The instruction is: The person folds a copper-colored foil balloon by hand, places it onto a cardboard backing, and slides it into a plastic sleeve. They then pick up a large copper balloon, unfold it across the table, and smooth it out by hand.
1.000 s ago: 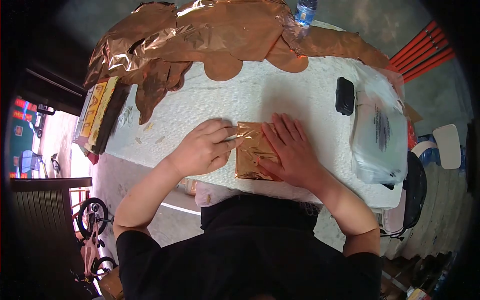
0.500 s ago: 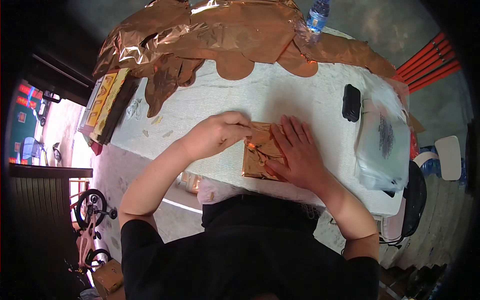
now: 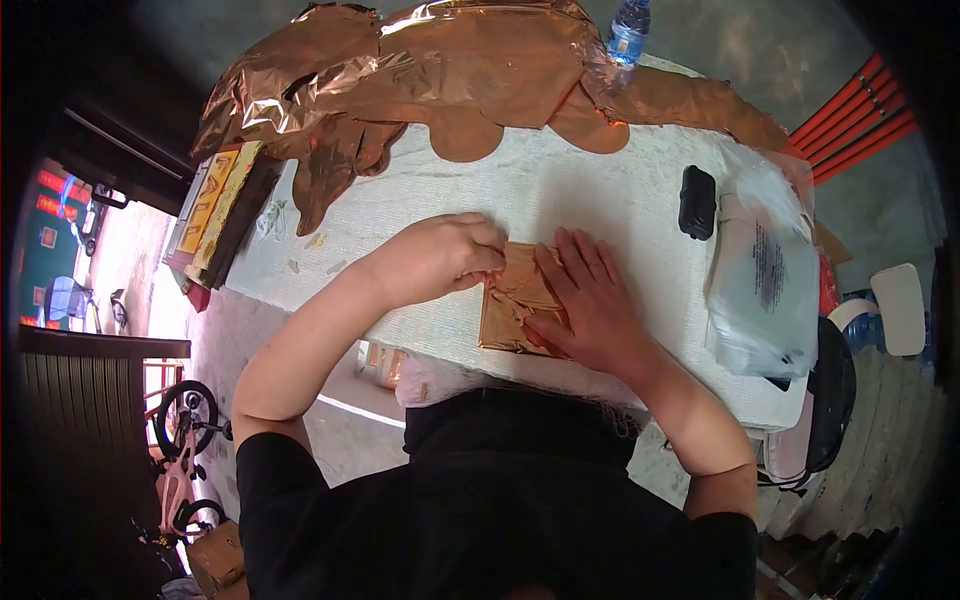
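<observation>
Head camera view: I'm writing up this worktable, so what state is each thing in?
Left hand: fingers curled at the packet's edge; grip unclear
Right hand: open, flat on the packet
Foil packet: flat, surface creased
Copper foil: spread out, crumpled in places
Water bottle: upright; cap out of frame
Black case: looks closed
Clear plastic bags: lying flat, overlapping

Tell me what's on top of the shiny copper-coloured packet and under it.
The right hand lies spread over the right side of the packet; the left hand is at its upper left corner. It rests on the white tabletop; anything between them is hidden.
</observation>
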A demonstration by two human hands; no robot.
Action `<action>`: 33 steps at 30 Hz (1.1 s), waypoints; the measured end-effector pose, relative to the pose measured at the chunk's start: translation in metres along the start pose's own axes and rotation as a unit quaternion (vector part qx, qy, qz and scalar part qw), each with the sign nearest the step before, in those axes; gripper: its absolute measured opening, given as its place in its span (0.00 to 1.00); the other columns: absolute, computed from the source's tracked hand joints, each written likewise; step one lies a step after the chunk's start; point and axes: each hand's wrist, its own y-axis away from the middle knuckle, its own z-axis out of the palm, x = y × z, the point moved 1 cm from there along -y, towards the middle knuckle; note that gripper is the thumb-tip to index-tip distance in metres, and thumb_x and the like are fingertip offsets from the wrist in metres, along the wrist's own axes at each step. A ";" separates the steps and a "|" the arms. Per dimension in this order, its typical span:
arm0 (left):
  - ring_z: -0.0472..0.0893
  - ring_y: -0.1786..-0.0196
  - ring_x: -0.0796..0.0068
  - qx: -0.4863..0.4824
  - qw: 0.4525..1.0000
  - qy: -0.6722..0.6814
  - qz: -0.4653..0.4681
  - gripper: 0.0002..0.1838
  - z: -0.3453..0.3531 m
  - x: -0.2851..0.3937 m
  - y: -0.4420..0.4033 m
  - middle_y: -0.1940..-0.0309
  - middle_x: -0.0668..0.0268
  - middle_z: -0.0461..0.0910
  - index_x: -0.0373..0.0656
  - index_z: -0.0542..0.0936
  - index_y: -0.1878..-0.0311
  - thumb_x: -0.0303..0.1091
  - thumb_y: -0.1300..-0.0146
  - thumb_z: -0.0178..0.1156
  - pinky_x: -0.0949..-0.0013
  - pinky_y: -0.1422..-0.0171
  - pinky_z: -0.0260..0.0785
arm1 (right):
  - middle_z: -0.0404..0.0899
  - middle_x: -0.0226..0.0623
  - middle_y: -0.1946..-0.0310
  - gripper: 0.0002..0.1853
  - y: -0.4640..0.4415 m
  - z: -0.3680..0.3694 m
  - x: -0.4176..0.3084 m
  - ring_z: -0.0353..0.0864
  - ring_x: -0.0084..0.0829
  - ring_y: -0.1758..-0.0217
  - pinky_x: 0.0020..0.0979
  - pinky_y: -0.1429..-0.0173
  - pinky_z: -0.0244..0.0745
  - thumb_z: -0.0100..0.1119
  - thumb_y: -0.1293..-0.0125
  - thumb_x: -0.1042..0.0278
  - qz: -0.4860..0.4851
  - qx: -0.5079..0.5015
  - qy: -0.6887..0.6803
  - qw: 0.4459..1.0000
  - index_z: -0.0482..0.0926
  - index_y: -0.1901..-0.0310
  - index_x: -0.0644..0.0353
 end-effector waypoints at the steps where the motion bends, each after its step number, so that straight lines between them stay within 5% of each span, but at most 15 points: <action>1: 0.77 0.52 0.62 -0.009 1.000 -0.010 -0.002 0.14 -0.001 0.002 -0.002 0.58 0.64 0.79 0.40 0.82 0.59 0.25 0.52 0.66 0.62 0.47 0.74 | 0.57 0.55 0.29 0.37 0.000 0.000 0.000 0.54 0.53 0.25 0.51 0.23 0.43 0.54 0.35 0.42 0.000 0.001 -0.001 1.000 0.64 0.32 0.60; 12: 0.77 0.54 0.63 -0.024 0.996 -0.081 0.021 0.09 0.007 0.000 -0.001 0.61 0.64 0.79 0.41 0.81 0.63 0.30 0.49 0.64 0.64 0.49 0.74 | 0.60 0.56 0.31 0.36 0.001 0.004 0.001 0.57 0.54 0.26 0.53 0.24 0.45 0.54 0.35 0.42 -0.006 0.029 0.002 1.000 0.66 0.34 0.62; 21: 0.78 0.55 0.63 0.027 0.993 -0.109 0.030 0.08 0.010 0.000 -0.001 0.59 0.64 0.79 0.40 0.80 0.63 0.31 0.47 0.61 0.65 0.50 0.75 | 0.57 0.55 0.29 0.38 0.001 0.002 0.001 0.54 0.53 0.25 0.53 0.23 0.42 0.53 0.35 0.42 0.000 0.013 0.000 1.000 0.64 0.32 0.61; 29: 0.78 0.53 0.65 0.103 0.971 -0.170 0.130 0.06 0.021 0.000 0.013 0.61 0.66 0.76 0.42 0.77 0.67 0.31 0.49 0.58 0.65 0.50 0.75 | 0.57 0.55 0.29 0.39 0.001 0.002 0.002 0.54 0.53 0.25 0.52 0.23 0.43 0.54 0.36 0.42 -0.004 0.013 0.002 1.000 0.61 0.30 0.60; 33: 0.78 0.48 0.65 0.136 0.977 -0.137 0.086 0.07 0.027 0.000 0.015 0.58 0.66 0.78 0.40 0.79 0.65 0.29 0.49 0.59 0.66 0.46 0.75 | 0.57 0.55 0.29 0.39 0.002 0.002 0.001 0.54 0.52 0.25 0.52 0.23 0.44 0.55 0.36 0.43 -0.004 0.015 0.002 1.000 0.61 0.29 0.59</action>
